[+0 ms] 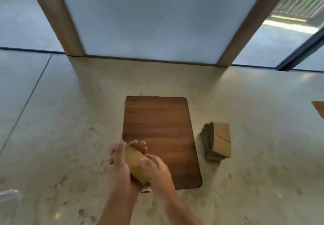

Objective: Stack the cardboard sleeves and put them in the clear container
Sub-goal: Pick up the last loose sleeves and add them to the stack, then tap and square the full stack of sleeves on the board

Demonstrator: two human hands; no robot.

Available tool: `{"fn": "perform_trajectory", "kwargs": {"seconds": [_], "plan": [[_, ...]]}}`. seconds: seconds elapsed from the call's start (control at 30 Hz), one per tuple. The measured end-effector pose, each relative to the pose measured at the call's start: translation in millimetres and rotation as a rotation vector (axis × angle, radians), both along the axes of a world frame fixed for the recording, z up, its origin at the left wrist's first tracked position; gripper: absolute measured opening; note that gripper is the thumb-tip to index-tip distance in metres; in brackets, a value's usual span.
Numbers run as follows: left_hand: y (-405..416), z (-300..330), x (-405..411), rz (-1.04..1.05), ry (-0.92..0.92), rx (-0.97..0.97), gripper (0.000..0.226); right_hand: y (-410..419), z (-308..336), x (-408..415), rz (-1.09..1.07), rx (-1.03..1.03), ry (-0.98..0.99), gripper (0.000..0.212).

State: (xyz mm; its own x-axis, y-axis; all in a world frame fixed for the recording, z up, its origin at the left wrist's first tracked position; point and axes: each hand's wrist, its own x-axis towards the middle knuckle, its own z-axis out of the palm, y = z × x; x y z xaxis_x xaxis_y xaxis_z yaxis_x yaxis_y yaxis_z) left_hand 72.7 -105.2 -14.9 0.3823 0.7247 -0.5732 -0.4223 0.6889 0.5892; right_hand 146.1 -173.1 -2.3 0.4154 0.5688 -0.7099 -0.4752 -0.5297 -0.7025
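Over the tabletop [70, 119], your left hand [119, 168] and right hand [156, 170] clasp a small stack of sleeves [135, 163], fingers curled around it; square the edges evenly before adding the pile [218, 142] at right.

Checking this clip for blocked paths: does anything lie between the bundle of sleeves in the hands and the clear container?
Nothing visible does. Both hands, left and right, grip the bundle of sleeves above the counter. The clear container shows only partly at the lower left edge, with bare counter between. The remaining stack lies on the opposite side.
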Motion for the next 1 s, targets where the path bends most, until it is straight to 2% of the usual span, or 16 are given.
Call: {"fn": "perform_trajectory", "kwargs": {"seconds": [0.07, 0.13, 0.27, 0.33, 0.37, 0.43, 0.47, 0.53, 0.63, 0.8, 1.0], "plan": [[-8, 2, 32, -0.020, 0.103, 0.182, 0.023, -9, 3, 28, -0.007, -0.029, -0.001, 0.022], [-8, 5, 54, -0.101, 0.181, 0.326, 0.005, -21, 10, 56, -0.010, -0.016, -0.040, 0.015], [0, 30, 115, -0.482, 0.096, 0.293, 0.039, -60, 32, 103, -0.017, 0.140, -0.087, 0.025], [-4, 48, 154, -0.682, 0.177, 0.385, 0.052, -82, 44, 125, -0.074, 0.193, -0.125, 0.036], [-10, 54, 173, -0.730, 0.233, 0.443, 0.058, -90, 50, 136, -0.122, 0.228, -0.151, 0.033], [-25, 62, 208, -0.732, 0.346, 0.578, 0.059, -106, 55, 159, -0.227, 0.273, -0.254, 0.015], [-32, 60, 222, -0.708, 0.409, 0.657, 0.054, -113, 56, 170, -0.266, 0.251, -0.342, 0.013], [-42, 47, 238, -0.666, 0.564, 0.770, 0.041, -124, 52, 190, -0.257, 0.134, -0.518, 0.017], [-49, 25, 238, -0.652, 0.725, 0.765, 0.034, -128, 42, 205, -0.130, -0.032, -0.683, 0.022], [-58, 9, 235, -0.667, 0.691, 0.668, 0.028, -115, 28, 204, -0.091, -0.148, -0.767, 0.013], [-61, 5, 238, -0.701, 0.656, 0.759, 0.025, -107, 26, 198, -0.035, -0.194, -0.907, 0.009]]}}
